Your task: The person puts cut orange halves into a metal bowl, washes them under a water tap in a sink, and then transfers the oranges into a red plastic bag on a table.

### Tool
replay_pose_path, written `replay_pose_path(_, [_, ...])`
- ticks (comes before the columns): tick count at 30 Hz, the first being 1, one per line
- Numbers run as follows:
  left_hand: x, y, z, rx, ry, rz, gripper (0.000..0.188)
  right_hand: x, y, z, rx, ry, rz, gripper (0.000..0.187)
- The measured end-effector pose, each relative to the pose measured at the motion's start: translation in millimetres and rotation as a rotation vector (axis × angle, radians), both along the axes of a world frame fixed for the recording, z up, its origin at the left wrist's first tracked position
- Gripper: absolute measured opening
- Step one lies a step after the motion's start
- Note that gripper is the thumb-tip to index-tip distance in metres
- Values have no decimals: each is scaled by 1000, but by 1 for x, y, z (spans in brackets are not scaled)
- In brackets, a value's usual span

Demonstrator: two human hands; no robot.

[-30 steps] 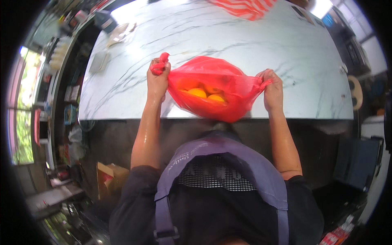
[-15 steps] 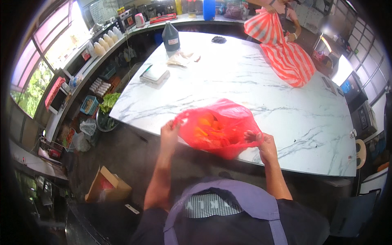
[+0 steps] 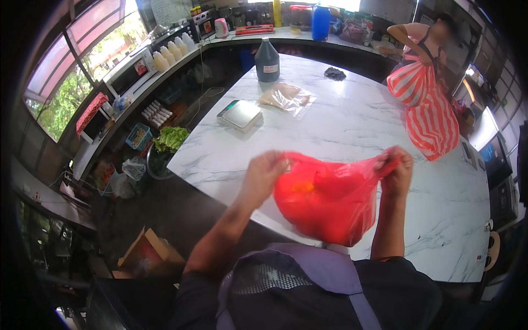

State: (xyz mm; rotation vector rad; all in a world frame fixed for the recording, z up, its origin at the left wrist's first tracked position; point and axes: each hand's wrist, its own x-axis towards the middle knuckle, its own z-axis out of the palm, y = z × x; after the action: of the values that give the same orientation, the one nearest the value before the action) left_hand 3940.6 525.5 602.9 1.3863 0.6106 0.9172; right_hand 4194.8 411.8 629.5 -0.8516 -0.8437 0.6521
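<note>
A thin red plastic bag hangs at the near edge of the marble-patterned table. Something orange shows inside it; its kind is hard to make out through the film. My left hand is closed on the bag's left upper edge and a bit blurred. On the other side, my right hand grips the gathered right upper corner. The bag's rim is stretched between both hands. Beyond it on the table are a kitchen scale and a clear plastic bag.
A dark jug and a crumpled black item stand farther back. At the far right a co-worker holds red-and-white striped bags. Leafy greens fill a basin left of the table; an open cardboard box sits lower left.
Both my hands have risen and moved right with the red bag, whose wide mouth has narrowed. My view has shifted. The co-worker has lowered the upper part of the striped bags.
</note>
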Motion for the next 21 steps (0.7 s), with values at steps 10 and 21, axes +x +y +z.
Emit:
replay_pose_path(10, [-34, 48, 47, 71, 71, 369, 13, -5, 33, -30, -4, 71, 104, 36])
replay_pose_path(21, [-70, 74, -14, 703, 704, 755, 24, -54, 46, -57, -463, -135, 608, 35])
